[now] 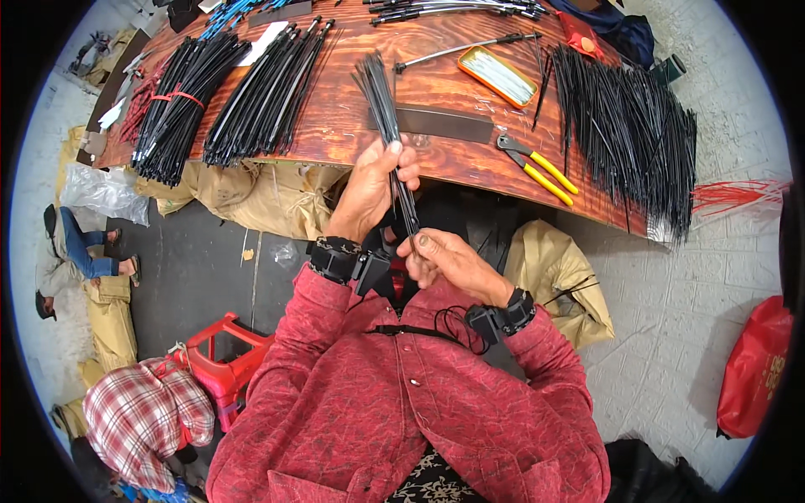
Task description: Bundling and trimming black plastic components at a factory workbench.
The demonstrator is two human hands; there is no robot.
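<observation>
A left hand (369,189) clamps a bundle of black ties (387,117) upright, steadying it, while the right hand (444,256) pinches its lower ends above the wooden surface (352,126).

Bare worktop (352,126) strip left of yellow-handled pliers (541,170), open to near edge. Right of pliers: loose black tie heap (637,134) blocks. Behind pliers: orange tray (498,75).
</observation>
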